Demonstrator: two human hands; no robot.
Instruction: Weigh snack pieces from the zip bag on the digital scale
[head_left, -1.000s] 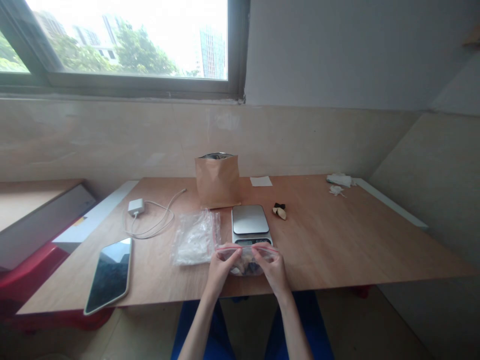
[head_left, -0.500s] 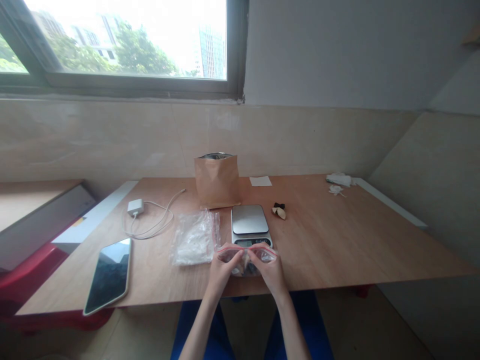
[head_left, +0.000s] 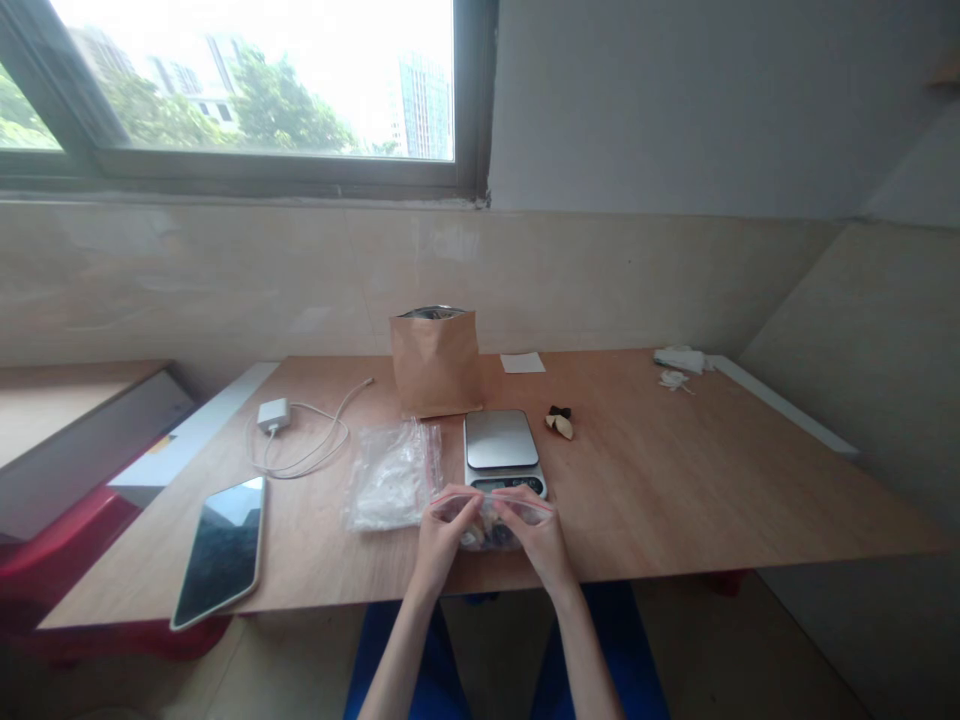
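Both hands pinch the red-striped top edge of a small clear zip bag (head_left: 491, 535) at the table's front edge. My left hand (head_left: 444, 525) is closed on the bag's left side. On its right side my right hand (head_left: 536, 525) is closed too, thumbs near the middle of the seal. Pale and dark pieces show through the plastic; their kind is too small to tell. Just beyond the bag is a kitchen scale (head_left: 502, 442) with a bare steel plate, its display partly hidden by my fingers. A stack of clear zip bags (head_left: 394, 478) lies left of my left hand.
Behind the scale stands an open brown paper pouch (head_left: 436, 362). Right of the scale lie a few pale and dark pieces (head_left: 559, 425). A tablet (head_left: 221, 550), a white charger (head_left: 273, 414) with cable, a white card (head_left: 523, 363) and crumpled white wrappers (head_left: 679, 360) are on the table (head_left: 675, 480).
My fingers have shifted slightly along the bag's top, and its mouth looks narrower, with the edges closer together. The other things stay in place; the view has moved a little.
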